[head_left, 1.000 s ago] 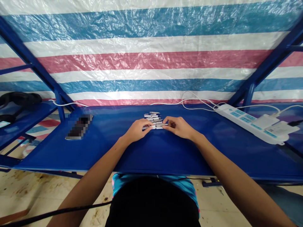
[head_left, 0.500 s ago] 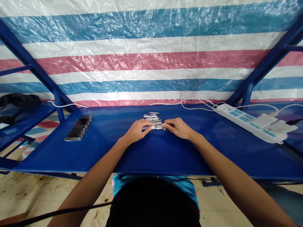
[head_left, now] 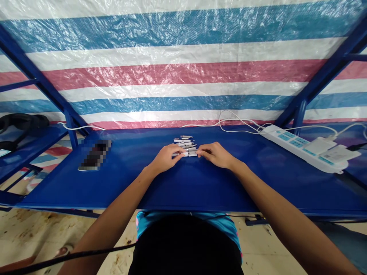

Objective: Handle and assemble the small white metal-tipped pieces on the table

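Observation:
Several white and grey pens lie roughly side by side on the blue tabletop, in the middle of the view. My left hand is closed with thumb and fingers on the left part of the nearest white pen. At that pen's right end, my right hand has its fingertips pressed together, touching the pen. The left end of this pen is partly hidden by my left fingers.
A pixelated phone-like object lies at the left. On the right is a white power strip with plugged adapters and a looping white cable. Blue metal posts stand at both sides. Black headphones rest at far left.
Both hands stay in almost the same place on the pen. Part of a foot has come into view on the floor at the lower left.

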The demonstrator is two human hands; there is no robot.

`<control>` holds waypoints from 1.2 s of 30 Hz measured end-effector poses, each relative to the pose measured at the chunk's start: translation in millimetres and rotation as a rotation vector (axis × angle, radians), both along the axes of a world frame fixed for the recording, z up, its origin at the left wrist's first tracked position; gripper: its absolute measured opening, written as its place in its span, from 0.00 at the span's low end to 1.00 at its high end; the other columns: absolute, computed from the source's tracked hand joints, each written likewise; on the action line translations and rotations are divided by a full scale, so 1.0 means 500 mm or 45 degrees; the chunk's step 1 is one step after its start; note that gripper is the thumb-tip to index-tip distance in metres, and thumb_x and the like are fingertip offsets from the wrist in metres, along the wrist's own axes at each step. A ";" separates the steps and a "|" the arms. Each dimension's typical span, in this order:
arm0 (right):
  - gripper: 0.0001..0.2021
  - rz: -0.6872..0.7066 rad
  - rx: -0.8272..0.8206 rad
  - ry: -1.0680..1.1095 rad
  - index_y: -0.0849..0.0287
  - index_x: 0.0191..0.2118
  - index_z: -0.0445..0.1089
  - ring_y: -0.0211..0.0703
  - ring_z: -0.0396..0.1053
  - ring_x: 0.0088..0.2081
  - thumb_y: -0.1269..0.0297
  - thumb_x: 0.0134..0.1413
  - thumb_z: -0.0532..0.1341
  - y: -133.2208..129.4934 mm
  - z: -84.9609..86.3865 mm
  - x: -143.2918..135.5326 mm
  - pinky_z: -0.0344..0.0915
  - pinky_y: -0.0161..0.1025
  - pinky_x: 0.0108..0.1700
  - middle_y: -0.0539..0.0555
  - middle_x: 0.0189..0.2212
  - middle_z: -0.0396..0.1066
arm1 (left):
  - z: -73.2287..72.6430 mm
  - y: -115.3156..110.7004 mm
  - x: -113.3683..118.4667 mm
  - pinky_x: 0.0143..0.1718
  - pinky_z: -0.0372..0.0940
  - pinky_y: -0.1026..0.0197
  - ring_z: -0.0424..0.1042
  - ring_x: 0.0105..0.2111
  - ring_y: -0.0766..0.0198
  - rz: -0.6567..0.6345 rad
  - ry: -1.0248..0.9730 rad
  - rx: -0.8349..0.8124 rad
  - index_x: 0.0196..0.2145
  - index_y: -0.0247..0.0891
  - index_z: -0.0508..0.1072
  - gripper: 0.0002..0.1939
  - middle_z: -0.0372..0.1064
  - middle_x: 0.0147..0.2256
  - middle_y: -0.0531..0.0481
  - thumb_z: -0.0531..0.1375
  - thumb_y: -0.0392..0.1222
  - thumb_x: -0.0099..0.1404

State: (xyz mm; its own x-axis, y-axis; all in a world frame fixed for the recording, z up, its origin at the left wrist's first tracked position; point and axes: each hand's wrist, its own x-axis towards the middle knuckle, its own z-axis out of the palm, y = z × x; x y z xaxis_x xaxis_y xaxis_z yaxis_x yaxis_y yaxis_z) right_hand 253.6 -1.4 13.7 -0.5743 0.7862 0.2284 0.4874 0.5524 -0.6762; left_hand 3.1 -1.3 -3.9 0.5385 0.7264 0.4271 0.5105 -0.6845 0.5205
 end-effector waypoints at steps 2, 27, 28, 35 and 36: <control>0.28 0.004 0.003 -0.005 0.58 0.26 0.68 0.38 0.59 0.23 0.40 0.65 0.51 -0.001 0.001 -0.001 0.53 0.37 0.31 0.49 0.19 0.63 | 0.001 0.000 0.001 0.46 0.72 0.57 0.78 0.40 0.56 -0.003 0.001 -0.004 0.42 0.39 0.81 0.09 0.80 0.39 0.45 0.60 0.40 0.70; 0.26 0.036 0.010 0.003 0.57 0.26 0.64 0.38 0.57 0.24 0.41 0.65 0.52 -0.002 0.001 -0.001 0.53 0.37 0.30 0.49 0.21 0.63 | 0.005 -0.003 0.004 0.47 0.72 0.57 0.79 0.39 0.56 0.015 -0.005 -0.039 0.41 0.39 0.82 0.09 0.81 0.39 0.45 0.60 0.41 0.70; 0.26 0.036 0.003 0.002 0.57 0.25 0.64 0.38 0.57 0.24 0.40 0.65 0.52 -0.003 0.002 -0.002 0.53 0.37 0.31 0.49 0.21 0.62 | 0.004 -0.002 0.004 0.47 0.72 0.57 0.79 0.39 0.56 0.013 -0.010 -0.035 0.41 0.39 0.82 0.09 0.81 0.38 0.45 0.61 0.41 0.70; 0.30 0.041 -0.043 -0.040 0.57 0.22 0.62 0.38 0.58 0.24 0.38 0.66 0.48 -0.006 0.002 -0.006 0.54 0.38 0.31 0.49 0.18 0.61 | 0.006 -0.004 0.005 0.44 0.73 0.59 0.79 0.38 0.57 0.009 -0.048 -0.044 0.41 0.38 0.81 0.08 0.80 0.38 0.46 0.62 0.41 0.69; 0.30 0.043 -0.045 -0.044 0.57 0.23 0.63 0.39 0.59 0.24 0.38 0.66 0.48 -0.006 0.002 -0.005 0.54 0.38 0.32 0.49 0.19 0.61 | 0.006 -0.005 0.005 0.44 0.73 0.59 0.79 0.38 0.57 0.011 -0.043 -0.049 0.41 0.39 0.81 0.08 0.80 0.38 0.46 0.62 0.41 0.69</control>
